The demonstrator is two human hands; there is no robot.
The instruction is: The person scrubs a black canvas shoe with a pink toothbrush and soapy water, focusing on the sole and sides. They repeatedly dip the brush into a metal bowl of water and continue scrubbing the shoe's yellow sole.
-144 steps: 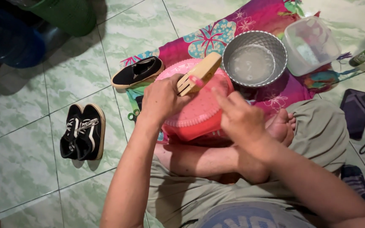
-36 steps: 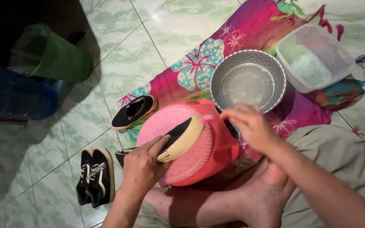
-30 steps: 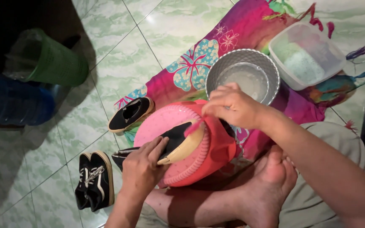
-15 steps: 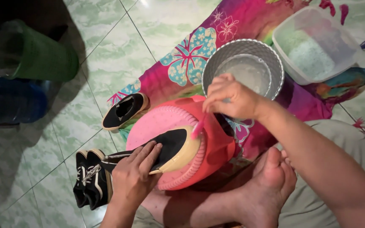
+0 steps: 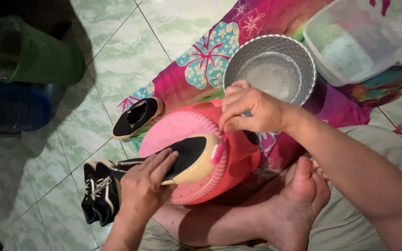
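Your left hand (image 5: 143, 188) lies flat and pressed down on a black slip-on shoe with a cream rubber sole (image 5: 189, 155), the fingers spread over its upper and pinning it in place. The shoe lies across the top of an upturned pink plastic basin with a dotted, ribbed surface (image 5: 175, 135), which sits on the floor just in front of your crossed legs and bare foot (image 5: 298, 200).

Your right hand (image 5: 252, 111) is closed on a small pink brush (image 5: 218, 151), the fingers pinched together around its handle; the brush head touches the toe end of the shoe's sole.

Just behind the basin stands a round metal bowl with a dimpled wall (image 5: 261, 56), holding clear water. To its right, near the top corner, is a translucent rectangular plastic tub (image 5: 317, 42) with white powder inside. Both rest on a bright magenta cloth printed with flowers (image 5: 205, 60), spread on the pale green tiled floor (image 5: 117, 60).

A second black slip-on shoe (image 5: 138, 116) lies just beside the basin on the left. Near your left wrist stands a pair of black lace-up sneakers with white stripes (image 5: 98, 190). Well apart, at the upper left, lie a green plastic basket (image 5: 43, 58) and a blue water jug (image 5: 10, 109).
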